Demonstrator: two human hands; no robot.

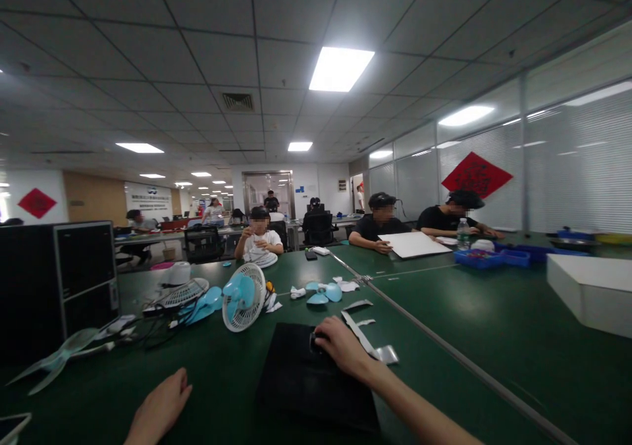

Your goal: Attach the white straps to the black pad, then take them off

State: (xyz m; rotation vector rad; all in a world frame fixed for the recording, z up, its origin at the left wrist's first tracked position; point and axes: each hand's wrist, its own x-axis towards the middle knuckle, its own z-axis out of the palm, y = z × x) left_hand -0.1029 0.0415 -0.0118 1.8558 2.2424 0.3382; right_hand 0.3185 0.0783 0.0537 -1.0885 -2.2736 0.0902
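My right hand (342,346) reaches over a flat black case (296,379) lying on the green table in front of me. Its fingers are bent around a small dark piece (313,344) with a shiny edge, at the top of the case; what kind of piece it is I cannot tell. Low on the left, my left hand (162,402) is loosely curled above the table, with nothing visible in it. Silvery strips (363,333) lie just beyond my right hand. A fan head (244,297) with light-blue blades and a white grille stands beyond the case.
Loose blue blades (324,293) and another grille (182,293) lie farther back. A black computer tower (89,274) stands left, near clear blades (54,359). A metal seam (419,333) crosses the table. Blue trays (478,258) and a white box (587,293) sit right. Several people work around the table.
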